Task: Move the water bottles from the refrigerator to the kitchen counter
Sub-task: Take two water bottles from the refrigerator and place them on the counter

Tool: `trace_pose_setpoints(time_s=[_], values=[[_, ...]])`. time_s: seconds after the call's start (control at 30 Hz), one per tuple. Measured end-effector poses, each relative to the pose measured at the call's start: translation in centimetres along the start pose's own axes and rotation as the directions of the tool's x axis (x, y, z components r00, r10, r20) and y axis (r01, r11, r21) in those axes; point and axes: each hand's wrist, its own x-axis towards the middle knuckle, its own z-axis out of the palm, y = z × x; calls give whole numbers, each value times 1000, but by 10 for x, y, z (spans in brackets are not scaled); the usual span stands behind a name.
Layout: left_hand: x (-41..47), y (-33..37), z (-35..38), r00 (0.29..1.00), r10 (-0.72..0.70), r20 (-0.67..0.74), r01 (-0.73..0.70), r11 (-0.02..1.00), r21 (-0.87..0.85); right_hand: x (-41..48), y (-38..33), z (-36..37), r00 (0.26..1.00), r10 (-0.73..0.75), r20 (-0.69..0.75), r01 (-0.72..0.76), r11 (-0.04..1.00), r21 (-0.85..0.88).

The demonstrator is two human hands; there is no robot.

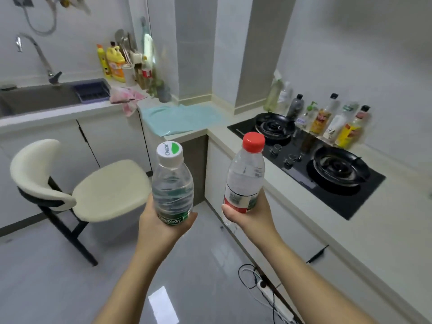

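Note:
My left hand [161,226] grips the lower part of a clear water bottle with a white cap and a green label [171,183], held upright over the floor. My right hand [253,215] grips a second clear water bottle with a red cap and a red label [245,176], tilted slightly to the right. Both bottles hang in front of the corner of the kitchen counter [383,232]. The refrigerator is out of view.
A black two-burner hob [311,155] sits in the counter at right, with a row of sauce bottles [332,120] behind it. A teal mat [180,118] lies in the corner. A sink [39,97] and a cream chair [98,185] are at left. A power strip [273,298] lies on the floor.

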Motion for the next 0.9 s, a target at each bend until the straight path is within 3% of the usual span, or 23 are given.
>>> trace_pose_setpoints(time_s=[0.47, 0.9], values=[[-43, 77, 239, 968, 130, 215, -100, 984, -146, 5, 49, -240, 972, 6, -234, 4, 999, 39], [1, 91, 423, 830, 205, 519, -123, 974, -188, 51, 110, -372, 854, 82, -514, -101, 995, -8]])
